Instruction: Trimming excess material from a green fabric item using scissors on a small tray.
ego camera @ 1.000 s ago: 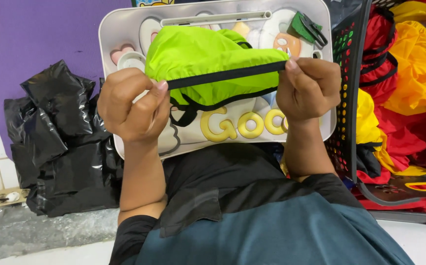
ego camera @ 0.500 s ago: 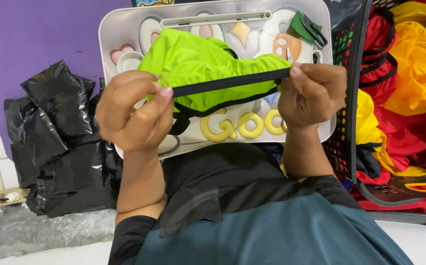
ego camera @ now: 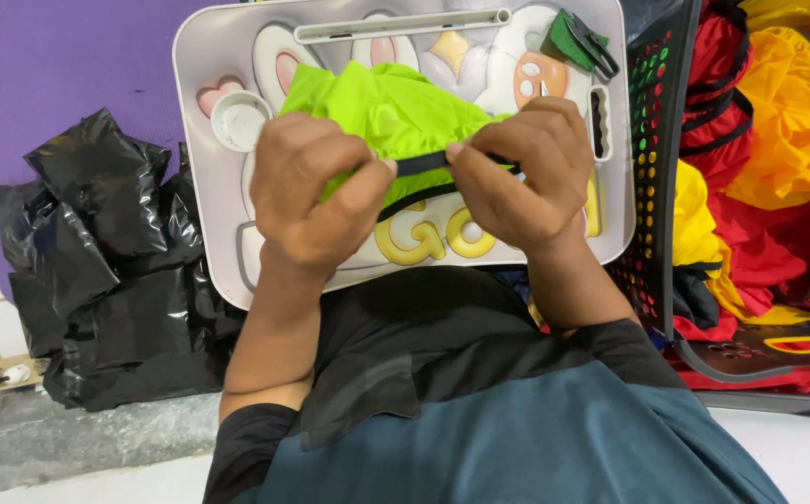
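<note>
Pinching a bright lime-green fabric piece [ego camera: 382, 117] between both hands, we hold it just above a white plastic lap table [ego camera: 209, 56] that has rounded corners and cartoon shapes printed on its smooth top. Our left hand [ego camera: 316, 191] is closed in a tight grip on the cloth's black elastic trim [ego camera: 421, 164], thumb pressed against the curled fingers. Our right hand [ego camera: 522, 173] is closed on the same trim, and only a short stretch of black band shows between the two grips. The green cloth is thin and slightly shiny, bunched into soft folds above our knuckles, near the middle of the table.

At the table's far right corner lies a small green and black clip [ego camera: 580, 42]. To the left of the table sits a heap of crinkled, glossy black plastic bags [ego camera: 106, 252] against a purple mat [ego camera: 50, 65]. To the right of the table stands a black perforated basket [ego camera: 657, 168], close against the table's edge, full of loose red and yellow fabric [ego camera: 778, 140]. Open table surface shows only in narrow strips around our hands.
</note>
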